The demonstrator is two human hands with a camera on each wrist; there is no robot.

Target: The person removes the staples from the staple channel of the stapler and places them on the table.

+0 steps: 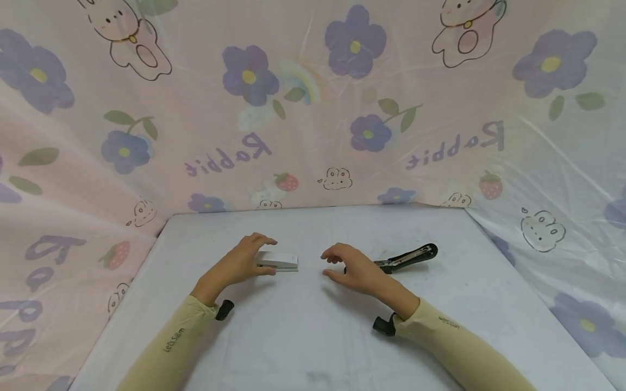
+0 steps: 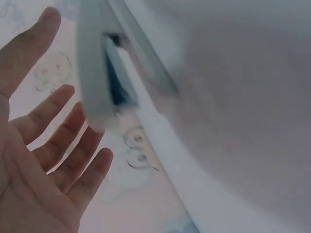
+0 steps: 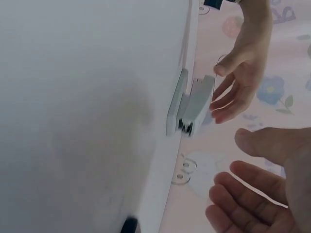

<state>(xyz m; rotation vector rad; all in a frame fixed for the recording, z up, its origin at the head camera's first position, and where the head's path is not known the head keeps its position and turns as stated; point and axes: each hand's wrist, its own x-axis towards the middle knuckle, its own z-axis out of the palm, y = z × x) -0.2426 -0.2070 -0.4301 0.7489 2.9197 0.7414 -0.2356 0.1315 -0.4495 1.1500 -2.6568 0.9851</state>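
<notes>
A white stapler (image 1: pixel 288 262) lies on the white table in front of my left hand (image 1: pixel 238 264). The thumb and fingers of that hand are spread to either side of the stapler's near end, without gripping it. In the left wrist view the stapler (image 2: pixel 92 68) looks blurred, just beyond the fingertips. My right hand (image 1: pixel 356 270) hovers over the table with loosely bent fingers and holds nothing. Behind it lies a black stapler (image 1: pixel 415 256) with its long metal channel exposed; the hand hides part of it. The right wrist view shows the white stapler (image 3: pixel 199 107) between both hands.
The white tabletop (image 1: pixel 293 336) ends at a back edge against a pink curtain (image 1: pixel 303 125) printed with flowers and rabbits. The curtain also hangs along both sides. A black strap end (image 1: pixel 383 326) sticks out from the right sleeve, another (image 1: pixel 225 310) from the left.
</notes>
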